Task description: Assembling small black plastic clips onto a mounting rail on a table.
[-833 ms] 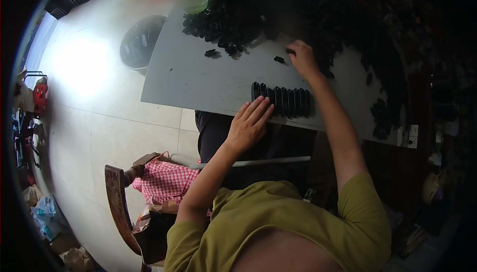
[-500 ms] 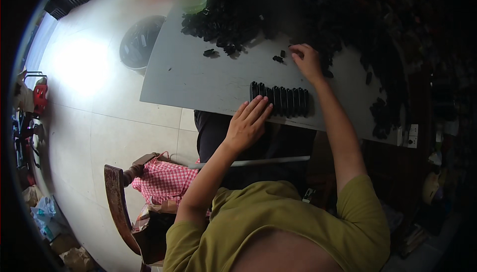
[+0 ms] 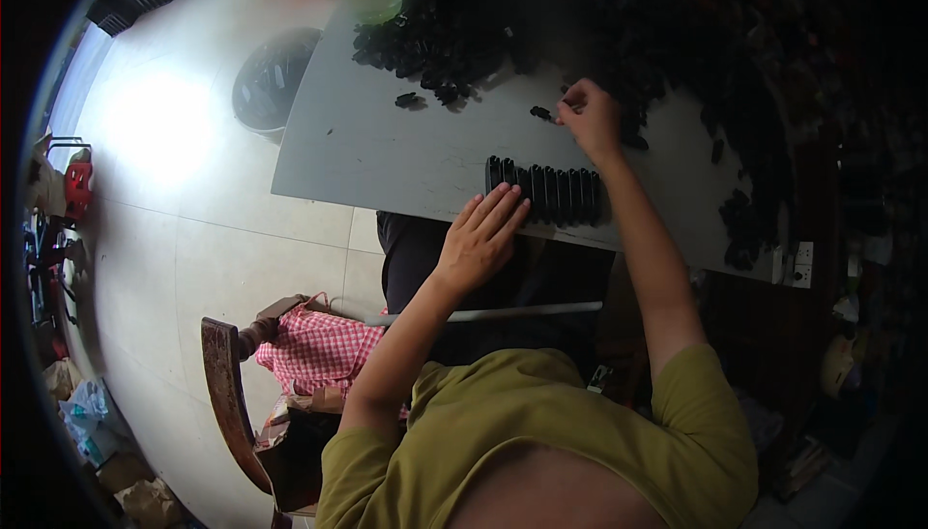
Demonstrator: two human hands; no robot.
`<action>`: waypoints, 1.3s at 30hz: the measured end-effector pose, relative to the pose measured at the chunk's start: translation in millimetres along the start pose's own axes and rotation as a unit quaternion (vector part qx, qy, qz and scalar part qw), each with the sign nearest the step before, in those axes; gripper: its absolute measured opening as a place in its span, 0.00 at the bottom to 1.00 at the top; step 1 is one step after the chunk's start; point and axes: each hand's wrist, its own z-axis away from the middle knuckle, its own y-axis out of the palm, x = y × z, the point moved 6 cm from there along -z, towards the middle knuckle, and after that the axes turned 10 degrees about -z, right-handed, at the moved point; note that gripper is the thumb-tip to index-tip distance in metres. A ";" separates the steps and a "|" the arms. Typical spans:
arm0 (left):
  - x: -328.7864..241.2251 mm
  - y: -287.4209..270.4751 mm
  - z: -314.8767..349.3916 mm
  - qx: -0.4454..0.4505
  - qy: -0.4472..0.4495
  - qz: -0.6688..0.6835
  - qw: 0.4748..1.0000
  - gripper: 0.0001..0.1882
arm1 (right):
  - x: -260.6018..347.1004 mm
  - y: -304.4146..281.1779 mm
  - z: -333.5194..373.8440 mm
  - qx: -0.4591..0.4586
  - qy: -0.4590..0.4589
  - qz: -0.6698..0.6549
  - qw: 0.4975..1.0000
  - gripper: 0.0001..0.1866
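Left hand [image 3: 480, 239] flat beside black row [image 3: 546, 193]; right hand [image 3: 588, 115] apparently pinching.

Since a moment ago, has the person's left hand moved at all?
No. The left hand still rests with its fingertips against the near end of the row of black parts, by the grey table's front edge.
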 end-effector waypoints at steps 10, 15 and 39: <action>0.8 2.5 2.0 -0.006 0.005 -0.007 1.000 0.30 | 66.6 25.5 81.1 0.098 -0.124 0.009 0.987 0.07; 1.1 2.1 2.5 -0.005 0.006 0.003 1.000 0.29 | 79.6 37.0 87.5 0.085 -0.190 0.139 0.968 0.05; 2.2 -1.3 -1.3 -0.012 0.009 0.025 1.000 0.29 | 84.5 38.8 89.2 0.195 -0.187 0.123 0.955 0.04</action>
